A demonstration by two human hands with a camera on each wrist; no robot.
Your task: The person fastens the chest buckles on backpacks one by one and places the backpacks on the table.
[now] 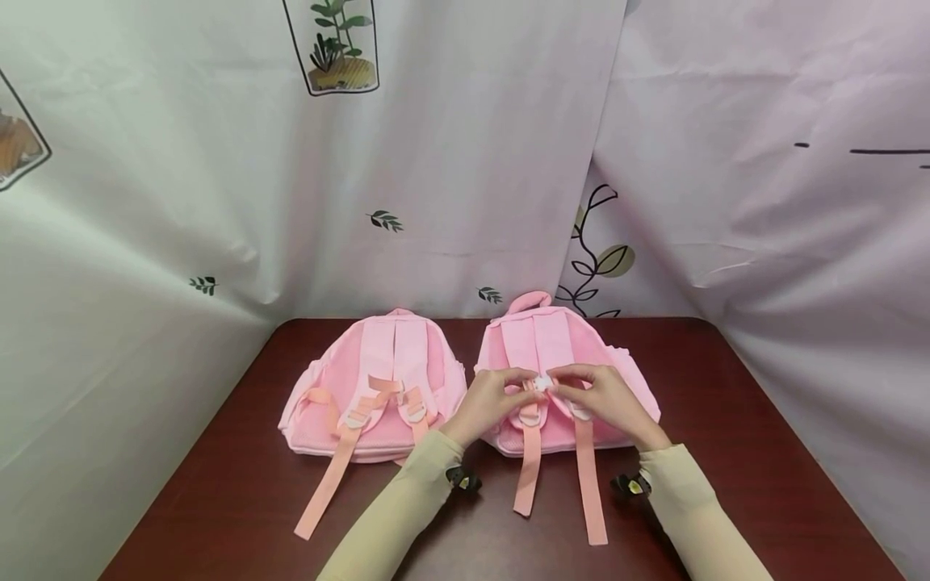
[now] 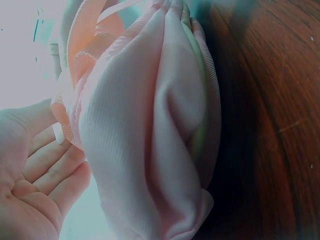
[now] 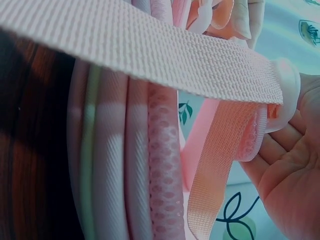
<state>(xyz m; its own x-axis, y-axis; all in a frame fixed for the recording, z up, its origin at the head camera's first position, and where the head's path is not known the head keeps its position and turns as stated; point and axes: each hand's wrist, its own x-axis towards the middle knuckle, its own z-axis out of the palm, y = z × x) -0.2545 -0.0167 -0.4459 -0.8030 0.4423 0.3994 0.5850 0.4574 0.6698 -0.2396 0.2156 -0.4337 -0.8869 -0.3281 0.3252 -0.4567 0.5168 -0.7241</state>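
A pink backpack lies on the table with its shoulder straps facing up. Over those straps, my left hand and right hand meet at a small white buckle on peach webbing. Each hand pinches one side of it between thumb and fingers. In the left wrist view, the left hand is beside the bag, its fingertips partly hidden by webbing. The right wrist view has the right hand behind a white strap adjuster and a peach strap.
A second pink backpack lies to the left, straps up, with a peach strap tail hanging toward the front. Two more tails from the right backpack trail over the dark red table. Pale printed curtains surround the table's back and sides.
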